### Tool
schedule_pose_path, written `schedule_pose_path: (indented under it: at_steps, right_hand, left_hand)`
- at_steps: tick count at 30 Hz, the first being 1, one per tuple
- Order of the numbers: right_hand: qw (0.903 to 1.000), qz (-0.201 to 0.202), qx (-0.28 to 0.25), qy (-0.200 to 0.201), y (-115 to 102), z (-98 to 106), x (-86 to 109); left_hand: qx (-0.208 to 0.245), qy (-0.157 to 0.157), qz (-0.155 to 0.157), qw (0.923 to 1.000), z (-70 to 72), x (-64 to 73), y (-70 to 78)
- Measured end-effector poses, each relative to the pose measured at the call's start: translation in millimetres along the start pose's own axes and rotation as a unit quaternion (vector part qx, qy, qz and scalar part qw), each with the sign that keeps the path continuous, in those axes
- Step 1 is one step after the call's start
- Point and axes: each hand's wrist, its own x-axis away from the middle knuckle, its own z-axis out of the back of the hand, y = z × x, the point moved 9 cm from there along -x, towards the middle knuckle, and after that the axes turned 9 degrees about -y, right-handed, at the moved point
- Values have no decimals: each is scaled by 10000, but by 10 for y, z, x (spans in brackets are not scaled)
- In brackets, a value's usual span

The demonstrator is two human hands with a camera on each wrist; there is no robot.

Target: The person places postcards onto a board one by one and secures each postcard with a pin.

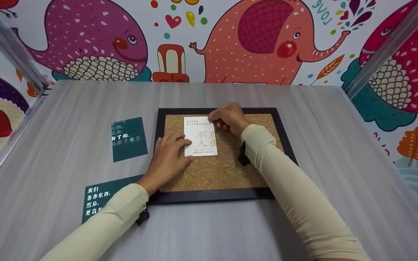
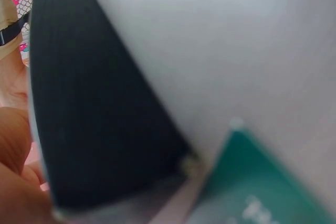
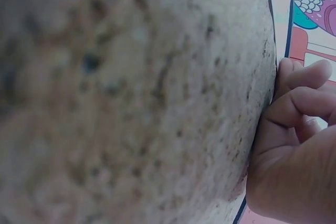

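Note:
A white card (image 1: 200, 139) with printed characters lies on the corkboard (image 1: 216, 174), towards its upper left. My left hand (image 1: 169, 156) rests over the board's left edge, its fingers loosely bent and the fingertips touching the card's left side and lower edge. At the upper right corner of the card, my right hand (image 1: 232, 117) has curled fingers, with thumb and index finger pinching there. Whether anything small sits between those fingertips is hidden. In the right wrist view the curled right hand (image 3: 294, 145) is beside the blurred cork surface (image 3: 147, 98).
Two dark green cards with white writing lie left of the board: one upper card (image 1: 129, 139) and one lower card (image 1: 100, 195), partly under my left forearm. A black frame (image 1: 212, 195) borders the cork. The grey table (image 1: 96, 98) meets a patterned wall (image 1: 180, 21) behind.

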Motion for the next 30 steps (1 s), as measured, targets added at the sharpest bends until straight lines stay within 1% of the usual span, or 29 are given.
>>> schedule_pose_path:
  at_steps: [6,14,25,30]
  right_hand:
    - [10000,51,-20,22,-6,3,4]
    - [9997,-9,-164,163,-9,9,-3]
    - [9995,-197,-189,185,14,3,-10]
    - [9996,-103,-188,204,2,2,1]
  left_hand:
    - [-13,-12,45,10000,-15,4,-6]
    - [-66,-4,70,10000,-1,-9,-5]
    - [-34,-44,134,9999,-5,-4,-11]
    - [-43,-40,137,9999,-3,-5,-11]
